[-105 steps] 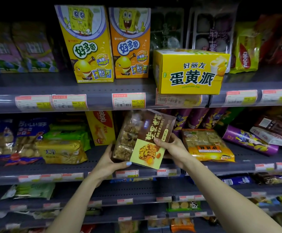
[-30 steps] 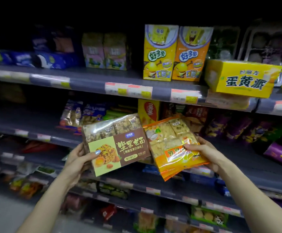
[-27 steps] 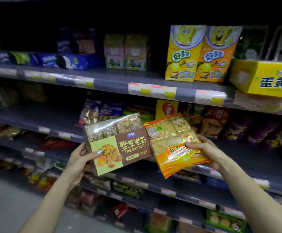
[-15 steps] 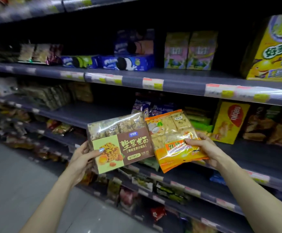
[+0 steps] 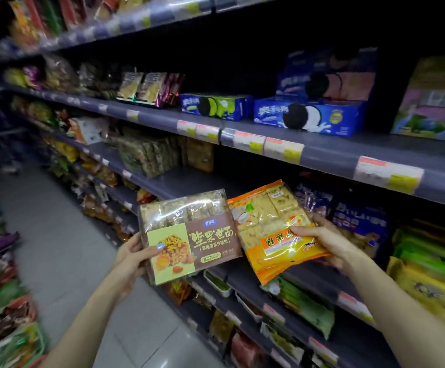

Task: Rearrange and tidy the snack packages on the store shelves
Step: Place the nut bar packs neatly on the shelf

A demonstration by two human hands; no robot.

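Note:
My left hand (image 5: 133,257) grips a brown and green nut-bar package (image 5: 189,235) by its lower left corner, thumb on the front. My right hand (image 5: 319,243) holds an orange packet of pale square cakes (image 5: 274,229) by its right side. Both packs are held side by side, edges touching, in the air in front of the middle shelf (image 5: 178,181). A row of similar clear-wrapped bar packs (image 5: 149,155) stands on that shelf to the left.
Blue cookie boxes (image 5: 306,116) lie on the shelf above, with price tags (image 5: 266,147) along its edge. Green and yellow bags (image 5: 428,272) crowd the right. Lower shelves hold more snacks. A tiled aisle floor (image 5: 64,248) runs left, with another snack display (image 5: 1,288) at far left.
The view has swung left along the aisle. The yellow boxes went out of sight and the blue cookie boxes came in. Both hands keep their packs, side by side as before.

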